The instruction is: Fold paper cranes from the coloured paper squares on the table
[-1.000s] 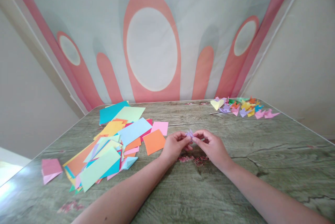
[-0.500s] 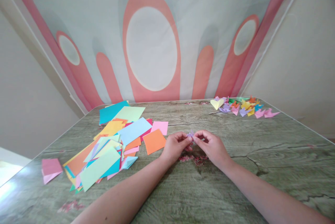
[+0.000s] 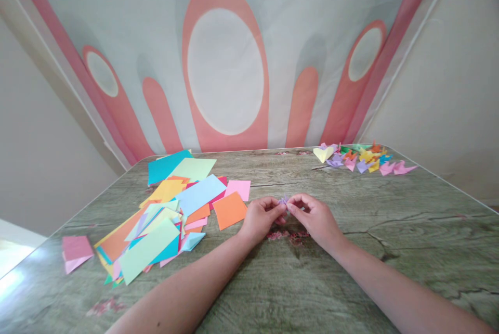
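A small piece of folded purple paper (image 3: 284,201) is held between my two hands, over the middle of the table. My left hand (image 3: 264,218) pinches its left side between thumb and fingers. From the right, my right hand (image 3: 314,219) pinches the other side with thumb and index finger. Fingertips cover most of the paper, so its exact shape is hard to make out. An orange paper sheet (image 3: 230,211) lies just left of my left hand.
Colored paper sheets (image 3: 150,251) are heaped on the left of the wooden-patterned table (image 3: 370,282). A folded pink paper (image 3: 77,254) lies farther left. Several small folded paper figures (image 3: 364,166) cluster at the back right, beside a pale yellow folded heart (image 3: 323,154). A printed backdrop (image 3: 280,37) stands behind.
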`<state>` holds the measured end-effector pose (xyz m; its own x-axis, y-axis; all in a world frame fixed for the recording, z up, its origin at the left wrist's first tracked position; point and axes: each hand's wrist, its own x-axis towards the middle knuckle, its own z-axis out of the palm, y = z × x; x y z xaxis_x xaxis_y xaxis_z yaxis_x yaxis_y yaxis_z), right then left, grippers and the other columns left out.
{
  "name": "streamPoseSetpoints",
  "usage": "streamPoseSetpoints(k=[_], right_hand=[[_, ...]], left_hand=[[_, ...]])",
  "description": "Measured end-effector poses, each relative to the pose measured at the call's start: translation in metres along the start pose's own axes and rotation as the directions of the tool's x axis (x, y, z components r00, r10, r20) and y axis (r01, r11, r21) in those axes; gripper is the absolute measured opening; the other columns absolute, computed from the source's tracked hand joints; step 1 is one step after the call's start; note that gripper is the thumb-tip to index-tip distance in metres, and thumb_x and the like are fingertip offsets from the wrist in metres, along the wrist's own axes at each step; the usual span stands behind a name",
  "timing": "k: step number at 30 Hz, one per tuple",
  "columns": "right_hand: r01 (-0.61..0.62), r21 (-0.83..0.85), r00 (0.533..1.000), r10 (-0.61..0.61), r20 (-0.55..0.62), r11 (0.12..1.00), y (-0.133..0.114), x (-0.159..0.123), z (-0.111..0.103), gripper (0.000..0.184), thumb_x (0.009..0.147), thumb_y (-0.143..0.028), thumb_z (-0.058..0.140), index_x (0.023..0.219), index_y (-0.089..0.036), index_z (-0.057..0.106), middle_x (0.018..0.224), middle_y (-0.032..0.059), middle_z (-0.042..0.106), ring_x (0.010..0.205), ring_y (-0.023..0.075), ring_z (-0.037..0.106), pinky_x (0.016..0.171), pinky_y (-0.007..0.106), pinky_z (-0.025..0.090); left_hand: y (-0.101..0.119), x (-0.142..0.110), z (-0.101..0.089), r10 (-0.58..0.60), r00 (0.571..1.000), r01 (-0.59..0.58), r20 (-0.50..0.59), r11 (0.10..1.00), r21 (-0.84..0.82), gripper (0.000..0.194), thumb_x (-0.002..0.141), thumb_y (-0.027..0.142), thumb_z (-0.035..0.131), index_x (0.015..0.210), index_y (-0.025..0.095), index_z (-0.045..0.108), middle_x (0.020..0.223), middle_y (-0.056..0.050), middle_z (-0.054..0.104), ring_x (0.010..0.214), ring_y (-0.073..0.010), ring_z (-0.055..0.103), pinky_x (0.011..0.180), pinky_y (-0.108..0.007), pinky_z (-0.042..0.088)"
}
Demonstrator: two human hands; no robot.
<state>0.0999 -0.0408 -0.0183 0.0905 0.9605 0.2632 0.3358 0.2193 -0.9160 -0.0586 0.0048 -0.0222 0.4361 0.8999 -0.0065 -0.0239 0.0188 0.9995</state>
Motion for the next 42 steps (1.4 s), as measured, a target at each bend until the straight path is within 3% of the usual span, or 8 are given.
streamPoseSetpoints(k=[6, 11, 18, 26, 32, 38, 42], right_hand=[[-0.05, 0.109, 0.996, 0.041, 0.082, 0.993, 0.01, 0.004, 0.003, 0.025, 0.083, -0.04, 0.061, 0.098, -0.02, 0.058, 0.083, 0.0022, 0.067, 0.07, 0.016, 0.062, 0.058, 0.025, 0.046], [-0.078, 0.139, 0.988, 0.058, 0.143, 0.987, 0.01, 0.004, 0.004, 0.024, 0.083, -0.04, 0.062, 0.094, -0.018, 0.061, 0.08, 0.0017, 0.068, 0.07, 0.0154, 0.061, 0.057, 0.024, 0.045], [-0.112, 0.078, 0.989, 0.103, 0.104, 0.991, 0.011, 0.004, 0.003, 0.029, 0.083, -0.046, 0.061, 0.078, -0.018, 0.06, 0.066, -0.0022, 0.06, 0.056, 0.0114, 0.05, 0.052, 0.023, 0.038], [-0.12, 0.037, 0.987, 0.116, 0.112, 0.992, 0.009, 0.002, 0.002, 0.03, 0.084, -0.046, 0.059, 0.074, -0.018, 0.059, 0.063, -0.0026, 0.058, 0.054, 0.0111, 0.047, 0.051, 0.023, 0.035], [-0.119, 0.023, 0.983, 0.115, 0.141, 0.993, 0.009, 0.003, 0.004, 0.031, 0.085, -0.047, 0.055, 0.077, -0.018, 0.062, 0.066, -0.0011, 0.061, 0.054, 0.0124, 0.051, 0.05, 0.023, 0.038], [-0.066, -0.038, 0.991, 0.07, 0.114, 0.997, 0.001, 0.002, 0.002, 0.023, 0.082, -0.04, 0.06, 0.078, -0.018, 0.068, 0.075, 0.0007, 0.067, 0.072, 0.017, 0.058, 0.066, 0.026, 0.042], [-0.071, -0.071, 0.993, 0.077, 0.086, 0.995, 0.001, 0.002, 0.001, 0.026, 0.082, -0.042, 0.059, 0.077, -0.018, 0.068, 0.072, 0.0004, 0.066, 0.066, 0.0166, 0.057, 0.06, 0.025, 0.04]], left_hand=[[0.005, -0.002, 0.0, 0.005, 1.0, -0.005, -0.024, 1.0, -0.021, 0.035, 0.075, 0.045, 0.069, 0.074, 0.012, 0.062, 0.061, -0.001, 0.062, 0.051, -0.0106, 0.059, 0.053, -0.021, 0.048], [0.004, -0.001, 0.0, 0.015, 1.0, -0.016, -0.026, 1.0, -0.02, 0.036, 0.076, 0.047, 0.068, 0.076, 0.011, 0.063, 0.063, -0.001, 0.063, 0.052, -0.0112, 0.059, 0.054, -0.022, 0.048], [0.004, -0.001, 0.001, 0.071, 0.997, -0.069, -0.042, 0.996, 0.049, 0.029, 0.08, 0.041, 0.065, 0.076, 0.012, 0.062, 0.064, -0.001, 0.063, 0.053, -0.0112, 0.059, 0.054, -0.022, 0.046], [0.007, -0.004, 0.004, 0.104, 0.992, -0.094, -0.069, 0.987, 0.133, 0.024, 0.084, 0.035, 0.06, 0.076, 0.013, 0.059, 0.061, 0.0, 0.061, 0.053, -0.0104, 0.056, 0.054, -0.021, 0.044], [0.005, -0.003, 0.002, 0.115, 0.989, -0.093, -0.088, 0.971, 0.222, 0.021, 0.085, 0.033, 0.056, 0.076, 0.014, 0.059, 0.061, 0.0, 0.06, 0.054, -0.0115, 0.056, 0.054, -0.022, 0.043], [0.003, -0.004, -0.001, 0.161, 0.983, -0.124, -0.085, 0.935, 0.332, 0.019, 0.085, 0.032, 0.057, 0.076, 0.015, 0.062, 0.063, 0.001, 0.06, 0.059, -0.0118, 0.055, 0.057, -0.022, 0.04], [-0.001, -0.003, -0.001, 0.16, 0.985, -0.129, -0.06, 0.927, 0.353, 0.02, 0.085, 0.035, 0.058, 0.082, 0.016, 0.063, 0.068, 0.0, 0.062, 0.061, -0.0121, 0.057, 0.058, -0.022, 0.042]])
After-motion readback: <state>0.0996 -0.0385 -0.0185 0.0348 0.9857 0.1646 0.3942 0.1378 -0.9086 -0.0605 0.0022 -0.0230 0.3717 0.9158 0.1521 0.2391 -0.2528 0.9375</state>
